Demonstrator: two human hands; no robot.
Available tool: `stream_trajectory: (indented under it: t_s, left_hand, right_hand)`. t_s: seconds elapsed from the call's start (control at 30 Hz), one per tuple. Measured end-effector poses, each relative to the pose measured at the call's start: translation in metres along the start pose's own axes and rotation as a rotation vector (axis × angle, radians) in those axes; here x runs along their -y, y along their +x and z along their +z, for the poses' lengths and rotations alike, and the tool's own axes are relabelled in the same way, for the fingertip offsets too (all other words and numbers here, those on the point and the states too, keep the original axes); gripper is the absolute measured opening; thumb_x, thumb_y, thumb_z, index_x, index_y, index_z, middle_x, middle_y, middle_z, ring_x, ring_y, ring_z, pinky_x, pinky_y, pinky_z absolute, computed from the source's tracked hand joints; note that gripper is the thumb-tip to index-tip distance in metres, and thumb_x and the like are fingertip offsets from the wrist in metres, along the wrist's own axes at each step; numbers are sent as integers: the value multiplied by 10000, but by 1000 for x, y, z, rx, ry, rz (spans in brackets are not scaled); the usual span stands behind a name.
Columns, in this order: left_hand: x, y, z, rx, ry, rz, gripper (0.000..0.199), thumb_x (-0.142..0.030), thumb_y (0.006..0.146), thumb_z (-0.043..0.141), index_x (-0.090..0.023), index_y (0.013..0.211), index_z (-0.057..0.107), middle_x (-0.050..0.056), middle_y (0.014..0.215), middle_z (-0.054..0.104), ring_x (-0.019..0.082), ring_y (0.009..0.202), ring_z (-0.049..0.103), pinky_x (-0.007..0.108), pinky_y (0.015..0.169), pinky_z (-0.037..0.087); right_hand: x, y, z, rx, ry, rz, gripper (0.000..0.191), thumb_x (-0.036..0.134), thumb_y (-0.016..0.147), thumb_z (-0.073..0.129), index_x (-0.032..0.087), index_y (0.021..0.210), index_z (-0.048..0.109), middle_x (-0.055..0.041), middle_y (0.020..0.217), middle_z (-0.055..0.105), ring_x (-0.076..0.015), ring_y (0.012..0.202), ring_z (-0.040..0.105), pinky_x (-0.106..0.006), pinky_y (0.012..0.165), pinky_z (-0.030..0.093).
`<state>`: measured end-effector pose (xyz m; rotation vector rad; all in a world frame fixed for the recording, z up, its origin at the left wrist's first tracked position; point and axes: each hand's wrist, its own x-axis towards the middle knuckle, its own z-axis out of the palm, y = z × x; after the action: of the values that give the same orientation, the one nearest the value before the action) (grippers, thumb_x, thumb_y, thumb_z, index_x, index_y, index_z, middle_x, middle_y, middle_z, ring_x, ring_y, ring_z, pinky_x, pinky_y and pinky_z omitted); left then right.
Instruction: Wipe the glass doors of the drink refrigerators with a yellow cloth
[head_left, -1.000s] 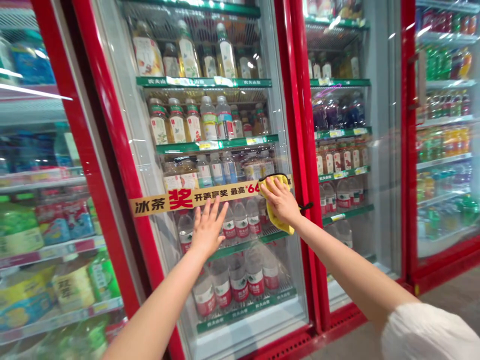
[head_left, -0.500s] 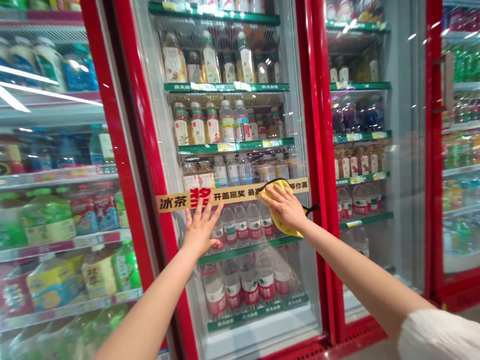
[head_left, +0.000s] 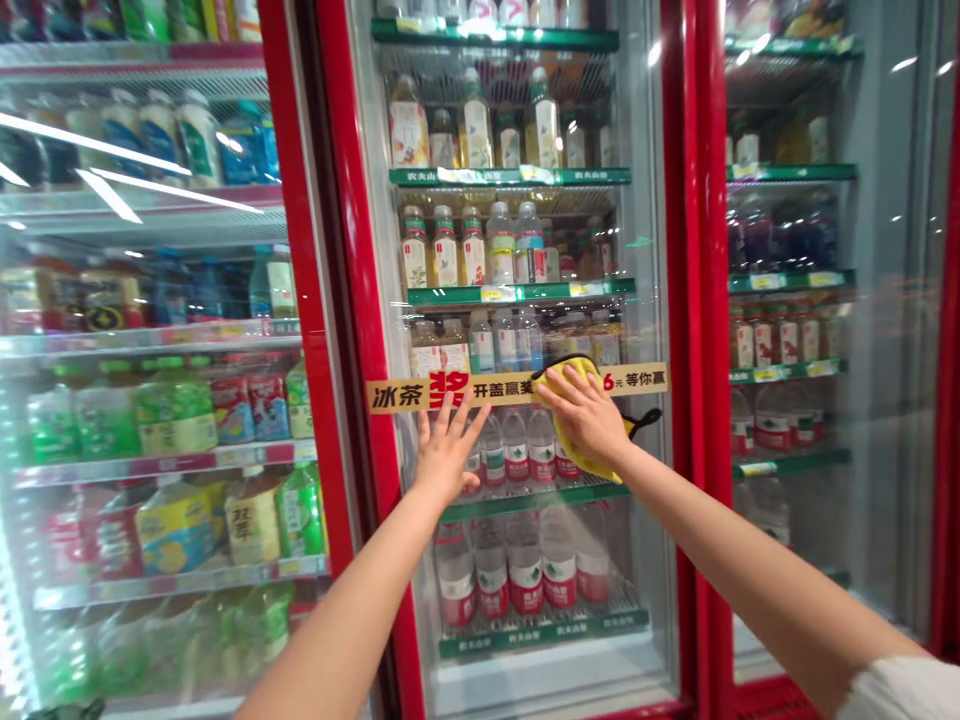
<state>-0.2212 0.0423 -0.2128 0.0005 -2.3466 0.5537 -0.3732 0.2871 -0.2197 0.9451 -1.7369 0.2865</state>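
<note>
My left hand (head_left: pixel 442 455) rests with spread fingers on the glass door (head_left: pixel 600 560) of a red-framed drinks cooler. Its fingertips reach the lower edge of a tan strip (head_left: pixel 397 397) printed with black and red characters. On the right, a yellow cloth (head_left: pixel 581 447) with black edging lies against the door, partly over the strip. My right hand (head_left: pixel 589 410) holds it there, pressed under the palm and fairly flat fingers. A black loop (head_left: pixel 646 418) sticks out from the cloth's right side. Part of the strip's lettering is hidden behind cloth and hand.
Behind the glass, green-edged shelves (head_left: pixel 517 178) carry rows of bottles (head_left: pixel 527 575). Red door frames (head_left: pixel 360 250) stand on both sides. Another cooler with green bottles (head_left: pixel 176 405) is at left, and one more with bottles (head_left: pixel 776 415) at right. Light reflections streak the glass.
My right hand has slid the cloth leftward along the strip, uncovering more characters at its right. My left hand stays at about the same place on the door. The view has turned left.
</note>
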Motion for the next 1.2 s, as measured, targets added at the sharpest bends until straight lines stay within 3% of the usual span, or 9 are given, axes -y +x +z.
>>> stream_trajectory:
  t_s: [0.1,0.2,0.3,0.4,0.6,0.73,0.83,1.07,1.2]
  left_hand:
    - [0,-1,3,-11,-9,9,1350,-398,581,964,-346,1638,124,100,1728,54,387,1591,0,730,1215,120]
    - [0,-4,4,-45,-15,11,1341,-392,589,961,-345,1638,127,92,1730,73,371,1595,4,715,1228,109]
    - [6,-13,3,-45,-20,36,1272,-373,626,943,-301,1639,176,77,1727,117,316,1604,47,618,1275,106]
    - [22,-25,1,-46,-16,3,1222,-362,671,915,-254,1643,181,86,1722,141,288,1603,95,536,1296,133]
    - [53,-46,4,-93,-17,-133,1242,-396,660,920,-244,1646,180,95,1726,127,303,1600,68,474,1285,226]
    - [55,-49,8,-114,-56,-116,1195,-375,677,914,-233,1637,217,104,1724,140,310,1599,87,491,1277,245]
    - [55,-51,12,-120,-80,-109,1165,-367,674,920,-216,1623,261,113,1722,155,303,1601,81,486,1282,234]
    - [56,-55,23,-173,-113,-128,1256,-323,647,939,-198,1636,176,141,1720,158,279,1601,86,460,1289,234]
    - [56,-59,29,-210,-130,-137,1166,-253,681,906,-155,1614,214,189,1709,173,295,1596,117,487,1282,258]
  right_hand:
    - [11,24,7,-101,1,169,534,252,1030,416,332,1557,438,-13,1659,368,-316,1554,277,-595,1222,277]
    - [42,48,13,-138,18,192,577,255,1026,417,357,1591,365,-7,1676,328,-324,1570,228,-622,1224,248]
    - [65,46,14,-37,33,5,597,242,1016,440,367,1593,358,17,1676,320,-297,1569,240,-570,1251,225]
    - [66,37,9,88,48,-178,609,200,998,457,389,1573,392,52,1660,354,-258,1559,276,-517,1271,211]
    - [90,82,11,-7,28,105,592,197,1007,415,318,1585,394,0,1687,289,-327,1568,234,-594,1251,202]
    - [120,82,19,51,51,-146,625,198,999,440,357,1597,354,33,1679,298,-293,1566,249,-558,1267,186]
    - [118,64,18,116,35,-328,632,198,997,461,381,1592,350,63,1662,335,-249,1542,316,-497,1268,216]
    - [120,95,9,37,-61,-196,566,219,1010,440,309,1569,420,2,1669,327,-301,1544,303,-558,1244,224]
    - [133,123,7,75,-41,-387,542,251,1017,463,331,1553,441,22,1656,364,-286,1537,319,-549,1243,238]
